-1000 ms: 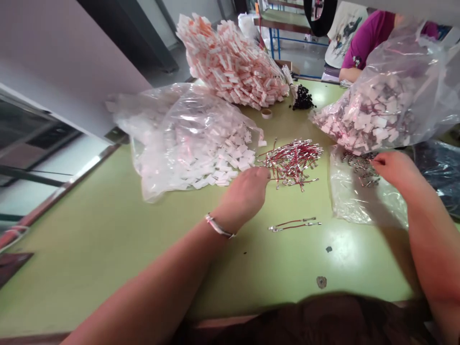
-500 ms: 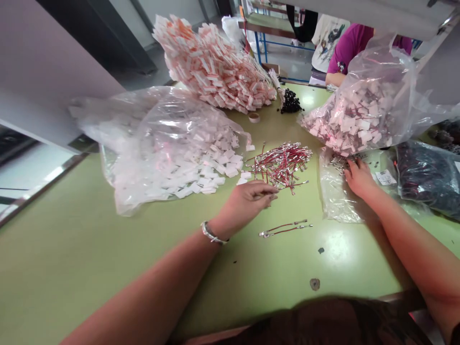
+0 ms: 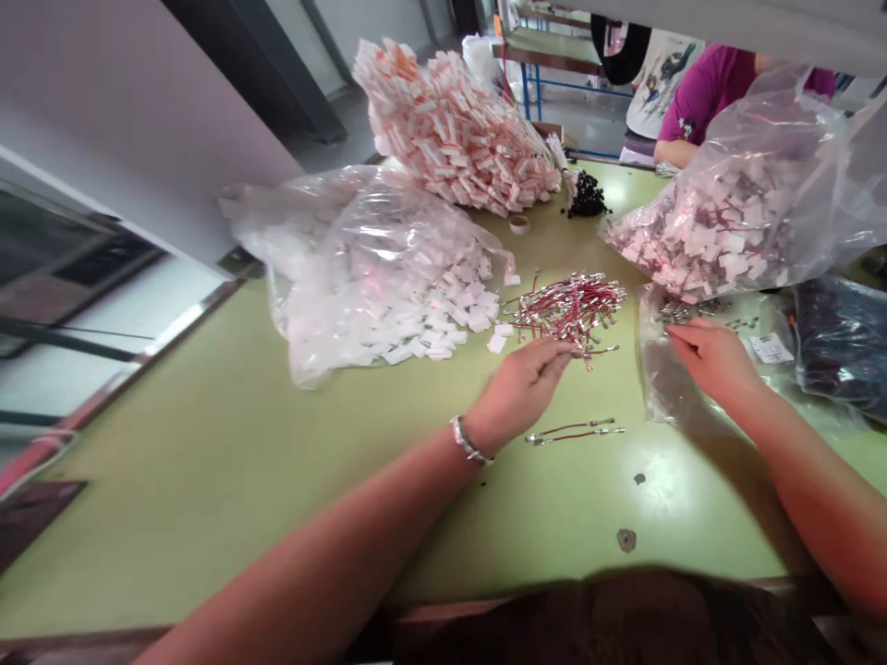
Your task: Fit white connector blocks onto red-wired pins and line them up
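Observation:
My left hand [image 3: 521, 386] is pinched closed at the near edge of a pile of short red wires [image 3: 572, 303] with metal terminals. One wire lies right by its fingertips; whether they grip it I cannot tell. Two more red wires [image 3: 578, 431] lie side by side on the table in front of the pile. My right hand [image 3: 717, 362], thumb and forefinger together, is over a flat clear plastic bag [image 3: 665, 383] with small metal pieces [image 3: 693, 309] on it. Anything between those fingertips is too small to make out.
A clear bag spilling white connector housings [image 3: 443, 323] lies left of the wires. Behind stand a heap of orange-and-white pieces [image 3: 457, 139], a tape roll [image 3: 519, 223] and black parts [image 3: 588, 196]. At right are a bag of white pieces [image 3: 735, 231] and a dark-filled bag [image 3: 842, 332]. A person in purple [image 3: 707, 97] sits opposite.
The view has swung left. My left hand has moved closer to the wire pile. My right hand has drawn back a little from the metal pieces, its fingers now pinched.

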A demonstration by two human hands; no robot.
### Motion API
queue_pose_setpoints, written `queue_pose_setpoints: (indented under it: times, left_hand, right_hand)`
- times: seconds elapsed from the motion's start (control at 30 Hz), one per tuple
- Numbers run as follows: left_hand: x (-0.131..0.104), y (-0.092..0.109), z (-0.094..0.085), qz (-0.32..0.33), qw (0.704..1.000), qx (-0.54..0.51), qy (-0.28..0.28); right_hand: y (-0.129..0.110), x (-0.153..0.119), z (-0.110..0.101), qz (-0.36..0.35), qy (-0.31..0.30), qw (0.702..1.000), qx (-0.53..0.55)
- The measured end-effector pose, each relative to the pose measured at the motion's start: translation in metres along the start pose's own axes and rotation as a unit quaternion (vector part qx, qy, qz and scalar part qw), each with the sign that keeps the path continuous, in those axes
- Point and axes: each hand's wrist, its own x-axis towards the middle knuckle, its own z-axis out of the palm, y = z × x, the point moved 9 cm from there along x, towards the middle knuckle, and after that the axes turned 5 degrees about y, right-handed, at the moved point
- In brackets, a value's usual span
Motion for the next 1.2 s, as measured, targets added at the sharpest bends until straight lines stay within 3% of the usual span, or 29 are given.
queue_pose_setpoints:
  times: [0.1,0.23,0.33,0.5,0.73,0.97,1.1,1.2]
  left_hand:
    - [-0.002,-0.009,0.017,-0.042,0.998,-0.019,-0.049]
    - [-0.008,-0.024,0.029,-0.082,0.992,-0.03,-0.087]
    - [-0.011,-0.026,0.033,-0.075,0.992,-0.028,-0.102]
    - [-0.013,-0.025,0.033,-0.063,0.992,-0.029,-0.109]
    - [-0.015,-0.021,0.037,-0.045,0.99,-0.02,-0.134]
    - [-0.017,-0.02,0.039,-0.051,0.987,-0.02,-0.15]
    - [-0.017,-0.02,0.04,-0.044,0.987,0.0,-0.153]
    - [-0.02,-0.018,0.041,-0.027,0.986,0.042,-0.161]
  right_hand:
    - [-0.031,-0.007,0.025,0.048,-0.091,0.975,0.197]
    - [-0.071,-0.015,0.054,0.137,-0.171,0.895,0.389]
    - [-0.088,-0.013,0.06,0.136,-0.173,0.881,0.418]
    - [-0.086,-0.015,0.065,0.141,-0.159,0.886,0.412]
    - [-0.082,-0.029,0.078,0.184,-0.21,0.833,0.478]
    - [-0.078,-0.026,0.069,0.184,-0.164,0.848,0.47]
    - [-0.083,-0.026,0.071,0.163,-0.186,0.862,0.443]
    - [-0.083,-0.024,0.069,0.121,-0.177,0.893,0.397]
